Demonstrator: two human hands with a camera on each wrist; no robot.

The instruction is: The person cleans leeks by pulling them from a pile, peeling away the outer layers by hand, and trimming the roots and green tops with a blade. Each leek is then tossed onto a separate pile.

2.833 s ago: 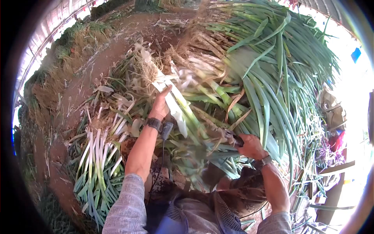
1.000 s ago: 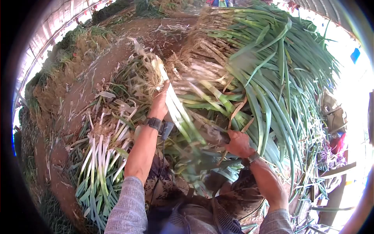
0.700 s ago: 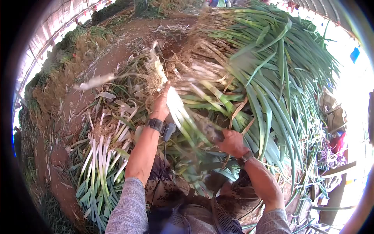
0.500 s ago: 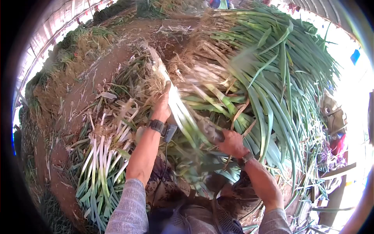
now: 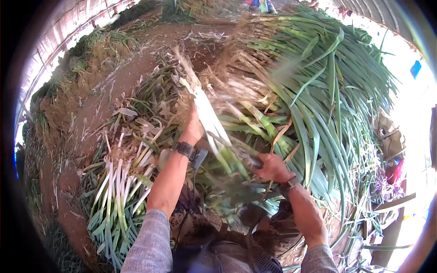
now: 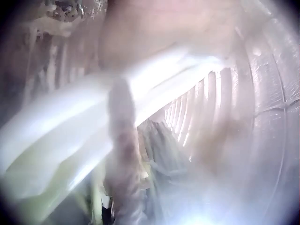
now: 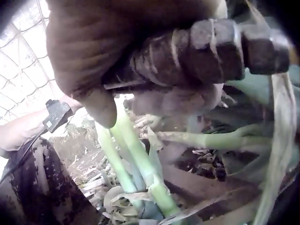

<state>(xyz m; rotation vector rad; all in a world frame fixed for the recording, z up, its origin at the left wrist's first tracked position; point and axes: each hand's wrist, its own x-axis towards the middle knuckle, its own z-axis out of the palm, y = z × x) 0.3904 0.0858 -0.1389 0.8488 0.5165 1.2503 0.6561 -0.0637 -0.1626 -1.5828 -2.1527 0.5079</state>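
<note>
My left hand (image 5: 193,122) grips several green onions (image 5: 213,119) below their roots, their white shanks slanting down to green leaves on the right. In the left wrist view, these white shanks (image 6: 75,124) pass behind a blurred dark rod (image 6: 123,145). My right hand (image 5: 274,167) is curled round a dirty pipe-like tool (image 5: 246,155), which points up and left, across the shanks in the head view. Close up, this tool (image 7: 206,51) shows hex-nut fittings, like an air-hose nozzle. Green stalks (image 7: 136,154) appear beyond the right hand's thumb (image 7: 104,108).
A large heap of untrimmed green onions (image 5: 337,91) fills the right side. White-stemmed green onions (image 5: 114,191) lie in a bunch at lower left. Loose husks and leaves (image 5: 145,91) cover ground beside the left hand. Further heaps (image 5: 86,77) stand at far left.
A loose white sheath hanging from the held stalks is gone. A pale strip flew off leftward 0.7 s ago. My right hand has shifted left with the tool; my left still grips the stalks.
</note>
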